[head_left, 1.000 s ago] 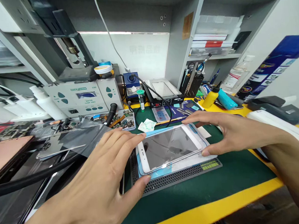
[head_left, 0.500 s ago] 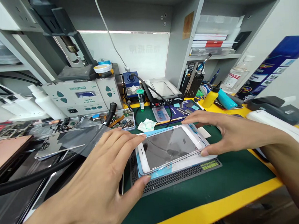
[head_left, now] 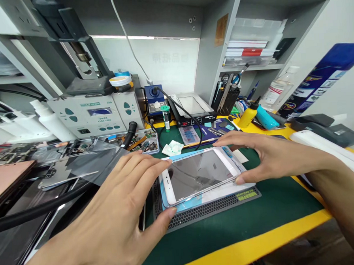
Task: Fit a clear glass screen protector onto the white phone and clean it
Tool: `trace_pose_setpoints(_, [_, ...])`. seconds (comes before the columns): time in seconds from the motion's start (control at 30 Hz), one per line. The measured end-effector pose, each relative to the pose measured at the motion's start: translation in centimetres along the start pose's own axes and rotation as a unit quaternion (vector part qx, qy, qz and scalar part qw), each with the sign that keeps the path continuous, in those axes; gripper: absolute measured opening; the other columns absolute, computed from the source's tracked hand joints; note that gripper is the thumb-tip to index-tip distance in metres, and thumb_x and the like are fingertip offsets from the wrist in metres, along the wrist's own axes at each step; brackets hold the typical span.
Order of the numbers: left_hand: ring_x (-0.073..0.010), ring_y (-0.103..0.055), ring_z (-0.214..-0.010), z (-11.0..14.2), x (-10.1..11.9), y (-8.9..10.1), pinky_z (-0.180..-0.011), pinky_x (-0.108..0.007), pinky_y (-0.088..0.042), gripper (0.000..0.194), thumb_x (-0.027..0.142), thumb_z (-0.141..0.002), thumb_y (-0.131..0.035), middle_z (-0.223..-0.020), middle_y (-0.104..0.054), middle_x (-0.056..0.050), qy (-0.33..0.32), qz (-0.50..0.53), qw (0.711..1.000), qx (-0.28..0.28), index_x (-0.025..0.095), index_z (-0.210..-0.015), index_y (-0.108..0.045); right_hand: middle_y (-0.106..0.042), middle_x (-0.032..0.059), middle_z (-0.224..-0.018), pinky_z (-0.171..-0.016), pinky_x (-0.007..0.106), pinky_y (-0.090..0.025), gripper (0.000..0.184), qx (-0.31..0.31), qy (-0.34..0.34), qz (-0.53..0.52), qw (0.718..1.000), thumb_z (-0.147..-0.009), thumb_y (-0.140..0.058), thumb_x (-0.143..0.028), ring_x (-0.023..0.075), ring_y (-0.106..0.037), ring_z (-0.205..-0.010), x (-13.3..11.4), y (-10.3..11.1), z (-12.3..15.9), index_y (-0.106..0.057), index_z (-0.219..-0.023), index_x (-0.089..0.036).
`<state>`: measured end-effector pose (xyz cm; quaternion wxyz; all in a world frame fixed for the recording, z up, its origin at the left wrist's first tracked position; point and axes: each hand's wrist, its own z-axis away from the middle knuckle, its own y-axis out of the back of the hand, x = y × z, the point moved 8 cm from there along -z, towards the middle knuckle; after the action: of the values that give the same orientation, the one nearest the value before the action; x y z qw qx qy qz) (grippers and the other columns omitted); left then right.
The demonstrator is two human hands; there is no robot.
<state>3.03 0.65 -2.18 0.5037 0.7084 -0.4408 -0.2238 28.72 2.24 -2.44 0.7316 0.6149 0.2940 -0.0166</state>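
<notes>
A white phone screen panel (head_left: 200,174) lies on a blue and white sheet on top of a dark honeycomb mat (head_left: 210,208). My left hand (head_left: 119,218) holds the panel's left end, fingers along its far edge and the thumb at its near corner. My right hand (head_left: 264,157) grips the right end, the forefinger over the far corner and the thumb on the near edge. The glass shows cracks and reflections.
A grey rework station (head_left: 95,113) stands at the back left, with a black hose (head_left: 50,204) running across phone parts. A blue soldering stand (head_left: 154,98), a heating plate (head_left: 192,108), a yellow bottle (head_left: 249,115), tools and shelves fill the back. The green bench (head_left: 258,219) has a yellow front edge.
Both hands keep the same hold on the panel. The whole view has shifted a little to the left; nothing else has moved.
</notes>
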Motion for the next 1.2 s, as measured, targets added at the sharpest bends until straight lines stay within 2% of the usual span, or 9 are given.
trace_pose_setpoints(0.3, [-0.0351,-0.05,-0.122,0.09,0.0,0.0,-0.108,-0.055,-0.036,0.064,0.035,-0.08,-0.065,-0.13,-0.057,-0.015,-0.006,-0.009,1.0,-0.006,0.017,-0.137,-0.044,-0.049,0.003,-0.151,-0.098,0.04,-0.053,0.083,0.0,0.004,0.001,1.0,-0.069,-0.081,-0.054,0.0362,-0.051,-0.133,0.05,-0.08,0.04,-0.05,-0.144,-0.039])
trace_pose_setpoints(0.5, [-0.0342,-0.05,-0.12,0.02,0.12,0.15,-0.107,-0.053,-0.037,0.061,0.033,-0.079,-0.064,-0.128,-0.057,-0.015,0.008,0.004,1.0,0.012,0.017,-0.135,-0.047,-0.05,0.0033,-0.151,-0.098,0.04,-0.053,0.082,0.0,-0.001,-0.003,1.0,-0.069,-0.081,-0.054,0.0356,-0.052,-0.132,-0.32,-0.05,-0.05,-0.052,-0.144,-0.038])
trace_pose_setpoints(1.2, [-0.036,-0.05,-0.118,0.11,-0.2,-0.01,-0.102,-0.056,-0.038,0.067,0.036,-0.081,-0.063,-0.127,-0.056,-0.016,0.008,0.0,1.0,-0.007,0.018,-0.14,-0.037,-0.05,0.0042,-0.15,-0.094,0.039,-0.054,0.081,-0.008,0.006,-0.01,1.0,-0.071,-0.08,-0.053,0.0357,-0.052,-0.132,-0.38,-0.07,-0.13,-0.051,-0.144,-0.038])
